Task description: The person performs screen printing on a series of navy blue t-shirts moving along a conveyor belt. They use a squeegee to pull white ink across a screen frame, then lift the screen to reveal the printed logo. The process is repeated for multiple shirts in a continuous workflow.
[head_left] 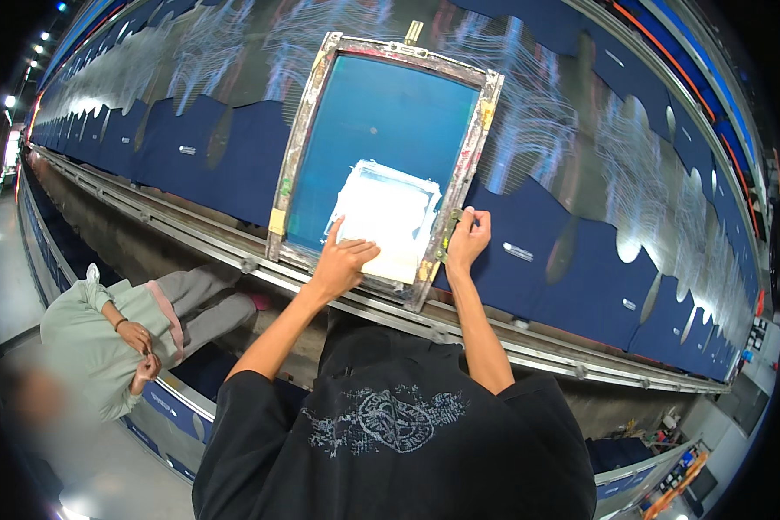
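Note:
A screen-printing frame [288, 186] with a worn, paint-stained rim and a teal mesh [385, 108] lies tilted across the long table. White ink [388, 198] covers a roughly square patch in the mesh's lower half. At that patch's near edge is a pale, flat squeegee [394, 263], its outline hard to part from the ink. My left hand [345, 267] is closed on the squeegee's left end, index finger stretched forward. My right hand [469, 241] is curled closed at the frame's right side, near its lower corner; the fingertips are partly hidden.
Navy fabric pieces [528, 251] with small white prints lie along the table on both sides. A metal rail [572, 366] runs along the near edge. A metal catch [414, 35] sits at the frame's far end. Another person [138, 338] stands to the left, hands together.

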Tool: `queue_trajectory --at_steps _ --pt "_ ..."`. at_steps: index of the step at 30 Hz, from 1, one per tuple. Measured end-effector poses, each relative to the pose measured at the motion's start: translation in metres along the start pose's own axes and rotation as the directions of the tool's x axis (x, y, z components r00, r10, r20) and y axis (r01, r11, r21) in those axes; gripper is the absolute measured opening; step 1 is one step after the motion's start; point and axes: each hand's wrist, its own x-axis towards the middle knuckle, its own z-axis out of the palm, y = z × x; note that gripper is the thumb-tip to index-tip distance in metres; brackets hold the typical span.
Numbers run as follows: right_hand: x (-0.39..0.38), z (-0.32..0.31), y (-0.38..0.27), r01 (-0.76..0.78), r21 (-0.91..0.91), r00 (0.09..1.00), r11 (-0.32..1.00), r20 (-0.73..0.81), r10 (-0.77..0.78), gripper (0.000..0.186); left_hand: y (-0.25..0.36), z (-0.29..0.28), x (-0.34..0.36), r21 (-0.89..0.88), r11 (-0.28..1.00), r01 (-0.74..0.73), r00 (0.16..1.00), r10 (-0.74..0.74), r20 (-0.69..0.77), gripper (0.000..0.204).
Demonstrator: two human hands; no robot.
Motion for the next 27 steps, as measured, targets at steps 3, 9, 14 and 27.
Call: queue_trajectory --at_steps 3,9,14,27 --pt "-0.028 0.082 0.017 -0.001 -0.004 1.0 1.0 -0.019 0.001 0.028 -0.078 -0.044 -0.016 -0.009 1.0 -0.02 1.0 0.02 -0.005 0.05" --pt "-0.059 0.151 -0.012 0.05 -0.33 0.996 0.943 -0.056 -0.073 0.03 -0.143 -0.061 -0.041 -0.067 0.997 -0.027 1.0 0.027 -0.011 0.045" --pt "-0.046 0.142 -0.031 -0.028 -0.69 0.958 0.723 0.188 0.217 0.03 -0.174 -0.065 -0.013 -0.102 0.991 -0.083 0.956 0.108 0.273 0.035" --pt "-0.115 0.197 -0.084 0.67 -0.532 0.626 0.519 0.779 -0.01 0.016 -0.204 -0.084 0.052 -0.01 0.996 -0.091 0.917 0.088 0.389 0.041"
